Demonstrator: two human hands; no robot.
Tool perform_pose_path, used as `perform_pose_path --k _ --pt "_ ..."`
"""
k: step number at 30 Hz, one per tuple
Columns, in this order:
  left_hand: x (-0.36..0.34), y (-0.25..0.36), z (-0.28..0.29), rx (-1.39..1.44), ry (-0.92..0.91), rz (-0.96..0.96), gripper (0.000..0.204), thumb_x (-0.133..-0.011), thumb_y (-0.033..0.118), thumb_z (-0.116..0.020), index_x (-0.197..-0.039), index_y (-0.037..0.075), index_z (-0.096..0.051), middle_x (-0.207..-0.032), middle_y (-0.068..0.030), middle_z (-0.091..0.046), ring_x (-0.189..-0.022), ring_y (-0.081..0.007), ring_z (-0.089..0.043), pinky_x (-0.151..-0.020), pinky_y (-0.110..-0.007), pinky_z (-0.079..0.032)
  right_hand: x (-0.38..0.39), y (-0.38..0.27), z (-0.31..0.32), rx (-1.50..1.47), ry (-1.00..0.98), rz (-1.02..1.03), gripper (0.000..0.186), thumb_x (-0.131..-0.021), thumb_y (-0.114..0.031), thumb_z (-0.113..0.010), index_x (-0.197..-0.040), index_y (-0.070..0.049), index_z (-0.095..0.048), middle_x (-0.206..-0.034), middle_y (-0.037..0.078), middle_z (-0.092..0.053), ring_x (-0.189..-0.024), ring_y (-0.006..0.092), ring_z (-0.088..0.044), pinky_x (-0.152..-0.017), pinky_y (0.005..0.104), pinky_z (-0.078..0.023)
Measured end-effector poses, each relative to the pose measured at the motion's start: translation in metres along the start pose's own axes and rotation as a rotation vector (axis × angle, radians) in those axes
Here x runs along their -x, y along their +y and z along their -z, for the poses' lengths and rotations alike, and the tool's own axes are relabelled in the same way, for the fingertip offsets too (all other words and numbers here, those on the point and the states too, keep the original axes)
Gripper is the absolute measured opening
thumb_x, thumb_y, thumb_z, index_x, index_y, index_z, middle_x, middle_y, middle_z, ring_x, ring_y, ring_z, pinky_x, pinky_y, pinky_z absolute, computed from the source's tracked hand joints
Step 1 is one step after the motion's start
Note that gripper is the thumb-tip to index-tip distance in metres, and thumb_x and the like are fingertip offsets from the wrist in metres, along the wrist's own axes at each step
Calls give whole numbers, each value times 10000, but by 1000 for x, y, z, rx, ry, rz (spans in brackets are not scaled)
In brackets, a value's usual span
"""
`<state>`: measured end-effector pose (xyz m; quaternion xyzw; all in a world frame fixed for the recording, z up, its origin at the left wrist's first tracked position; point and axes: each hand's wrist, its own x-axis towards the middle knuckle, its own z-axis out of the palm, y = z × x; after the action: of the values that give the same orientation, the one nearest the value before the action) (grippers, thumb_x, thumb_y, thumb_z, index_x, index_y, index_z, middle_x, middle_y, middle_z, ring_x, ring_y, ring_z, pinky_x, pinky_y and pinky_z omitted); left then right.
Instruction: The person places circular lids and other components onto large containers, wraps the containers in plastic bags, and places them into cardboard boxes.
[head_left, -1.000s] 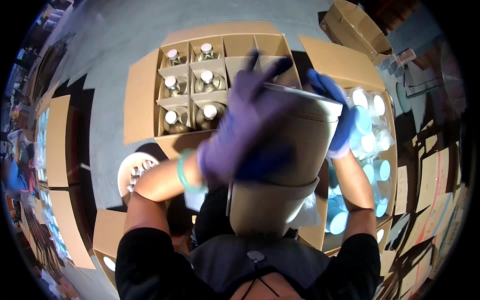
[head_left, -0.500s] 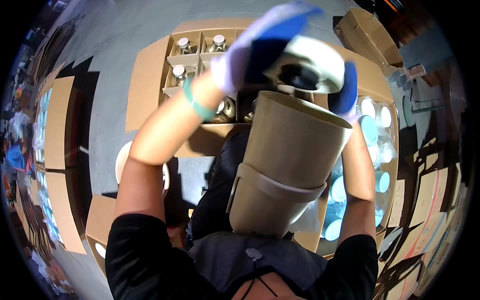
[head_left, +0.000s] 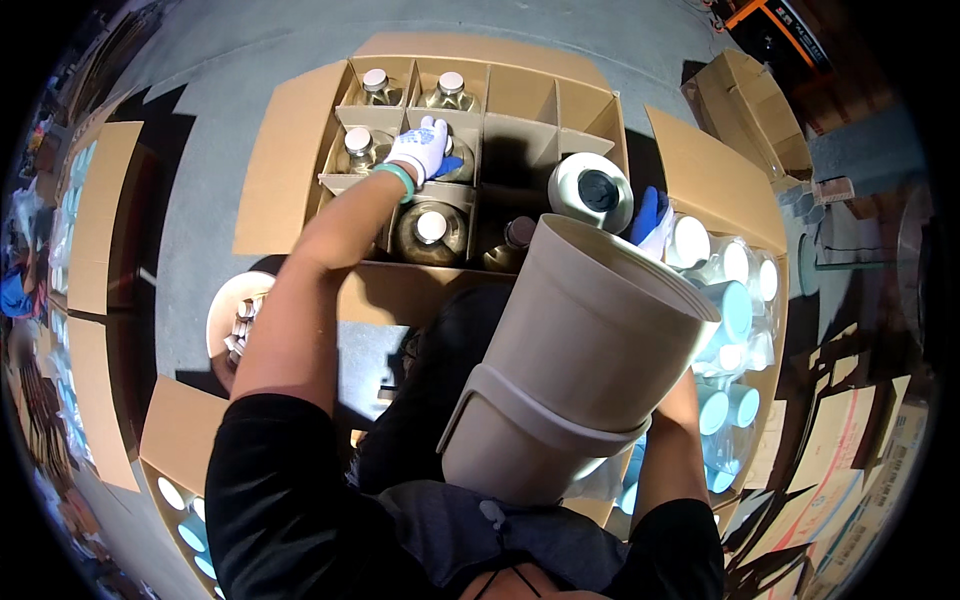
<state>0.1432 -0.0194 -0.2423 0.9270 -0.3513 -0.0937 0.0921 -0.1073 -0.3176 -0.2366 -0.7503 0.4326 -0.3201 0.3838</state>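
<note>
My left hand [head_left: 420, 150], in a white glove with a blue palm, reaches into a divided cardboard box [head_left: 545, 95]. Its fingers curl round the capped top of a clear bottle [head_left: 462, 168]. Several more bottles with pale caps, such as the round-shouldered bottle [head_left: 430, 228], stand in the compartments. A tall beige bin [head_left: 585, 320] with a raised band leans, mouth upward, across my lap. Beyond its rim sits a white round piece [head_left: 566, 188] with a dark centre. My right hand [head_left: 653, 225], gloved alike, has its fingers stretched beside that piece; the bin partly hides the hand and forearm.
On the right, an open carton [head_left: 765, 440] holds several clear containers with light-blue and white lids. A peach bucket [head_left: 218, 315] of small capped items stands left. More cartons [head_left: 105, 220] line the left; another box [head_left: 745, 105] and flattened cardboard [head_left: 840, 440] lie right.
The white piece has left my hands and now rests beyond the bin. My left hand has moved down to a bottle; my right hand has lowered beside the white-lidded containers.
</note>
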Motion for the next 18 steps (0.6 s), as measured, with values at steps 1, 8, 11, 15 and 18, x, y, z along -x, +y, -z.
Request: perform_pose_path --k 1,8,11,15,18 --pt "10 -11 7 -16 67 -3 549 -855 458 -649 -1170 50 -461 -1234 -269 -510 -971 -451 -626 -831 -511 -507 10 -13 2 6 -135 184 538 -972 -371 -545 -1325 32 -502 -1297 182 -562 -1178 294 -552 -1014 363 -424" --pt "85 89 226 -165 517 -452 472 -852 411 -638 -1131 52 -511 -1118 -198 -553 -875 -425 -634 -748 -491 -514 62 -107 19 -371 -824 34 439 -1009 -401 -453 -1232 -36 -556 -1065 105 -647 -1065 229 -611 -934 352 -478" --pt "172 152 312 -275 502 -514 436 -820 274 -675 -1132 -1 -545 -1205 -167 -571 -836 -322 -650 -754 -380 -535 62 -174 7 -1114 -1074 -376 572 -985 -509 -417 -1270 -25 -526 -1156 139 -607 -1054 281 -607 -943 421 -472" --pt "174 161 312 -152 810 -1151 483 -841 270 -663 -1239 33 -527 -1236 -190 -556 -982 -355 -579 -861 -391 -473 29 -207 30 -1305 -953 82 688 -934 -617 -431 -1343 -66 -491 -1315 187 -538 -1085 379 -596 -923 580 -475" --pt "151 160 283 20 740 -979 614 -960 294 -517 -1478 23 -328 -1529 -199 -324 -1434 -364 -242 -1166 -420 -184 -5 -197 72 -1571 -1177 -301 560 -934 -561 -497 -1277 -124 -563 -1202 133 -613 -1020 331 -633 -825 595 -515"
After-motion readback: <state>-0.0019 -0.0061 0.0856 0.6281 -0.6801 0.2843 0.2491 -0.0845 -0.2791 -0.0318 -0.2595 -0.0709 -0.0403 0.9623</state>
